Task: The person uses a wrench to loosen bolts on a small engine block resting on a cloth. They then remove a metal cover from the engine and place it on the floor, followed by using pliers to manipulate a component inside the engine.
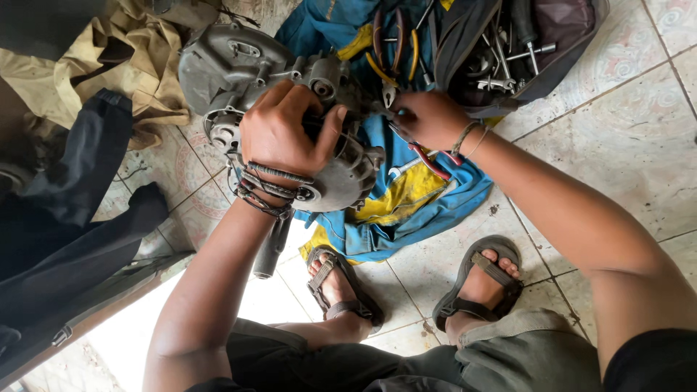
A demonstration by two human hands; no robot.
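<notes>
The left hand (287,131) is clenching the grey engine casing (239,72) on the blue cloth (406,210), while the right hand (430,120) is grasping red-handled pliers (428,161) just beside it. Heavy, rigid, probably oily; best held by its rim.

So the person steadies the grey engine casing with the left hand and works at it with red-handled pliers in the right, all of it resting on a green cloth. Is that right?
Not quite. In the head view the cloth is blue and yellow, not green. The rest stands: the left hand steadies the grey engine casing, and the right hand holds red-handled pliers.
</notes>
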